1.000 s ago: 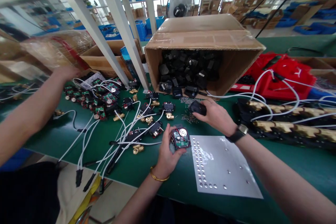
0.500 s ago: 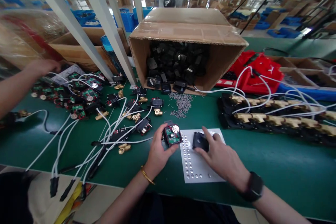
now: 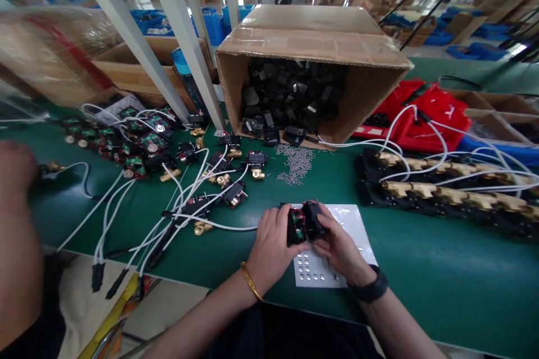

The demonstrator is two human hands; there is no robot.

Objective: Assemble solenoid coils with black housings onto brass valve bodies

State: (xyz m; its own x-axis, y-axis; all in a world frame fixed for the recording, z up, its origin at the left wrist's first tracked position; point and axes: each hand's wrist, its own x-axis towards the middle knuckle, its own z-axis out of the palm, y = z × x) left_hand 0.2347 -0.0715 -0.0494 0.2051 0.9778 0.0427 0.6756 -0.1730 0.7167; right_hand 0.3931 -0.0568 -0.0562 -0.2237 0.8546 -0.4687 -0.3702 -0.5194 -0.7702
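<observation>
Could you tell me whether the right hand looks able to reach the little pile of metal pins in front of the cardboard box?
Probably yes: bare green mat lies between the right hand and the pins, though it now holds a black cover.

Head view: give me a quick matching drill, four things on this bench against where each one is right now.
Things:
1. black cover
2. circuit board module
3. cardboard box
4. perforated metal plate

Places:
A. flat on the green table, under both hands
B. in the right hand
C. on its side, full of black parts
D. in the left hand

Pairs: 1-B, 2-D, 3-C, 4-A
</observation>
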